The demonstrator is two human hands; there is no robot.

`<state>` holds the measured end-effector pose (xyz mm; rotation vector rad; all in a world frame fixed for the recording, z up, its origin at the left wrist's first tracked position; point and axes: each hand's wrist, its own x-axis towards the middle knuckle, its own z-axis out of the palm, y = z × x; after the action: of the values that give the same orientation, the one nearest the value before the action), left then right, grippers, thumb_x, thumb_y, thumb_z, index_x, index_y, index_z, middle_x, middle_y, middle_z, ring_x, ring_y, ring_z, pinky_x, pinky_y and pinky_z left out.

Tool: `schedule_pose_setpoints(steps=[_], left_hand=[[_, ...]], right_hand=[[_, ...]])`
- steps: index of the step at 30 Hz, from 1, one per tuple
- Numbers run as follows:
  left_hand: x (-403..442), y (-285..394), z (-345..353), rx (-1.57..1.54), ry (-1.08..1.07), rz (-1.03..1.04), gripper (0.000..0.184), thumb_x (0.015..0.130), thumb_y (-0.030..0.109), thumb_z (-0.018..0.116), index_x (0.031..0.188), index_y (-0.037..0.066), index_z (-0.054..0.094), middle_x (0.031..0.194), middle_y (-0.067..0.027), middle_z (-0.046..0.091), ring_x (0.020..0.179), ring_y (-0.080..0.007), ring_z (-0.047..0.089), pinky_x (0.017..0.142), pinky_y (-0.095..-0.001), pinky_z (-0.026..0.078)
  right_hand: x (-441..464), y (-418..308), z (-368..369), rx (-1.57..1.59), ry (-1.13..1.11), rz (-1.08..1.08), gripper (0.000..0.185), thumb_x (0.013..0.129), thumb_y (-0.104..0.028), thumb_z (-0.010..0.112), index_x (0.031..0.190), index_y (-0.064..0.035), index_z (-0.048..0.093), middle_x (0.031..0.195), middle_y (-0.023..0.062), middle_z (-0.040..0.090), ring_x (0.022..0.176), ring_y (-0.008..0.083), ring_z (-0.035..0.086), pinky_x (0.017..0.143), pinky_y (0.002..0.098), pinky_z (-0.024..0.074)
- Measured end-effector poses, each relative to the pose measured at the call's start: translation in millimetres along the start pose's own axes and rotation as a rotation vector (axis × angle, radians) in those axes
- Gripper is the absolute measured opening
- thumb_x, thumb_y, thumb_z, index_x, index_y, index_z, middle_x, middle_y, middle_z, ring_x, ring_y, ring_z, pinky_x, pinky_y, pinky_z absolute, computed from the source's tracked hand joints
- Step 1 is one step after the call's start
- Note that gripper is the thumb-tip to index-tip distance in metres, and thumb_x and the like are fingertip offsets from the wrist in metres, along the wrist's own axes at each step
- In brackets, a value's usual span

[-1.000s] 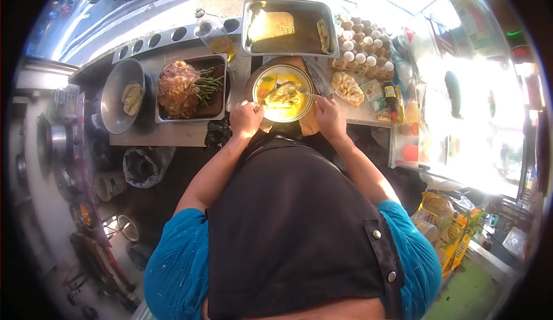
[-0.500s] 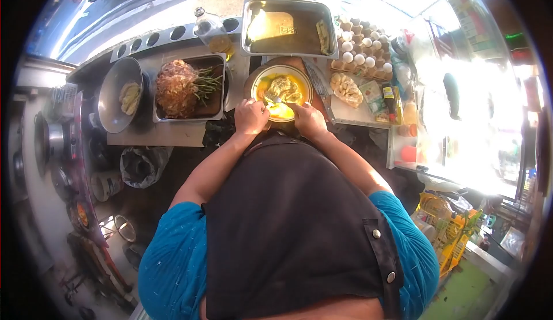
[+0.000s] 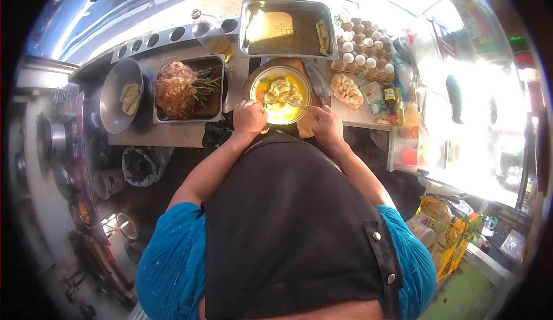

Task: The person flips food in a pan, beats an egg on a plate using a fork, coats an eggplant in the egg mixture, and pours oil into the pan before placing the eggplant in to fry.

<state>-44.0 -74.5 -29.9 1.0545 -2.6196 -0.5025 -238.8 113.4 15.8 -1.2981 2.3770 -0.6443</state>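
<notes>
Our left hand curls at the near-left rim of the plate; we cannot tell whether its fingers clamp anything. Our right hand has its fingers clamped on a fork, tines at the lumpy food in the plate's yellow liquid. Beyond, we see a metal tray.

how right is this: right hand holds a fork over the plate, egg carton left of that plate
The side is wrong: the head view shows the egg carton right of the plate. The right hand does hold a fork over the plate.
</notes>
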Motion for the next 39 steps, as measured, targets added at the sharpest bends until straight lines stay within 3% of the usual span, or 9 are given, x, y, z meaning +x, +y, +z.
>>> schedule_pose_setpoints(steps=[5, 10, 15, 21, 26, 28, 31, 35, 39], left_hand=[[-2.2, -2.3, 0.3, -0.02, -0.012, 0.014, 0.015, 0.079, 0.024, 0.073, 0.073, 0.01, 0.074, 0.083, -0.0136, 0.071, 0.088, -0.0354, 0.066, 0.082, -0.0485, 0.051], [-6.0, 5.4, -11.6, -0.055, -0.008, 0.016, 0.015, 0.08, 0.023, 0.073, 0.073, 0.01, 0.073, 0.081, -0.014, 0.07, 0.086, -0.0361, 0.066, 0.08, -0.0487, 0.052], [-12.2, 10.9, -16.3, -0.096, -0.138, -0.048, 0.021, 0.083, 0.03, 0.076, 0.076, 0.01, 0.076, 0.08, -0.0134, 0.069, 0.083, -0.0355, 0.066, 0.076, -0.0486, 0.052], [-33.9, 14.4, -30.4, -0.204, -0.095, -0.299, 0.032, 0.085, 0.041, 0.078, 0.078, 0.011, 0.076, 0.08, -0.0111, 0.066, 0.086, -0.0328, 0.065, 0.077, -0.047, 0.051], [-71.3, -8.2, -26.9, -0.253, 0.175, -0.593, 0.037, 0.087, 0.041, 0.079, 0.102, 0.008, 0.077, 0.092, -0.0107, 0.066, 0.092, -0.0316, 0.065, 0.082, -0.0467, 0.052], [-89.4, -22.6, -7.9, 0.203, 0.327, -0.642, 0.046, 0.088, 0.039, 0.079, 0.121, 0.007, 0.073, 0.109, -0.0125, 0.064, 0.104, -0.0333, 0.063, 0.091, -0.0455, 0.052], [-107.7, -25.9, 8.2, 0.37, 0.138, -0.741, 0.051, 0.089, 0.035, 0.079, 0.13, 0.006, 0.069, 0.118, -0.0138, 0.061, 0.113, -0.0359, 0.059, 0.097, -0.0446, 0.051], [-117.5, -43.2, 31.8, 0.351, 0.293, -0.672, 0.038, 0.087, 0.028, 0.079, 0.117, 0.006, 0.074, 0.115, -0.0131, 0.063, 0.11, -0.0357, 0.061, 0.094, -0.0457, 0.052], [-108.5, -51.3, 31.7, 0.222, 0.337, -0.721, 0.013, 0.08, 0.015, 0.078, 0.089, 0.006, 0.076, 0.105, -0.0134, 0.066, 0.104, -0.0368, 0.063, 0.087, -0.049, 0.052]], right_hand=[[4.3, 22.3, -1.7, 0.009, 0.0, -0.044, 0.035, 0.091, -0.012, 0.06, 0.12, -0.0237, 0.077, 0.094, 0.01, 0.065, 0.089, 0.034, 0.068, 0.078, 0.0467, 0.0564], [8.1, -7.5, -38.4, 0.073, 0.22, -0.25, 0.031, 0.09, -0.01, 0.06, 0.119, -0.0137, 0.071, 0.097, 0.0104, 0.066, 0.091, 0.0347, 0.068, 0.079, 0.0484, 0.0559], [24.1, 4.4, -36.4, -0.102, 0.058, -0.358, 0.021, 0.088, -0.003, 0.058, 0.106, -0.0094, 0.067, 0.094, 0.0121, 0.065, 0.089, 0.0364, 0.068, 0.076, 0.048, 0.056], [85.2, -0.5, -115.2, -0.016, 0.49, -0.457, 0.019, 0.084, 0.002, 0.063, 0.099, -0.0085, 0.068, 0.088, 0.0131, 0.066, 0.084, 0.037, 0.068, 0.072, 0.0484, 0.0563], [159.3, 11.0, -156.1, -0.172, 0.459, -0.431, 0.013, 0.086, -0.001, 0.062, 0.095, -0.0058, 0.07, 0.09, 0.0159, 0.066, 0.087, 0.0376, 0.069, 0.076, 0.0482, 0.0573], [184.7, 30.2, -136.6, -0.311, 0.387, -0.477, 0.01, 0.087, -0.004, 0.061, 0.092, -0.0052, 0.07, 0.093, 0.0179, 0.067, 0.09, 0.0385, 0.07, 0.08, 0.0491, 0.0575], [183.9, 42.6, -117.1, -0.411, 0.21, -0.443, 0.01, 0.088, -0.005, 0.06, 0.091, -0.004, 0.07, 0.101, 0.0195, 0.067, 0.094, 0.039, 0.07, 0.082, 0.0496, 0.0577], [164.0, 43.6, -102.8, -0.344, 0.041, -0.313, 0.018, 0.09, -0.014, 0.065, 0.103, -0.0021, 0.069, 0.112, 0.0224, 0.065, 0.104, 0.0416, 0.069, 0.089, 0.0506, 0.0569], [161.4, 44.3, -102.7, -0.237, 0.049, -0.337, 0.029, 0.093, -0.022, 0.066, 0.111, 0.0, 0.068, 0.114, 0.0238, 0.066, 0.106, 0.0445, 0.068, 0.091, 0.0537, 0.0552]])
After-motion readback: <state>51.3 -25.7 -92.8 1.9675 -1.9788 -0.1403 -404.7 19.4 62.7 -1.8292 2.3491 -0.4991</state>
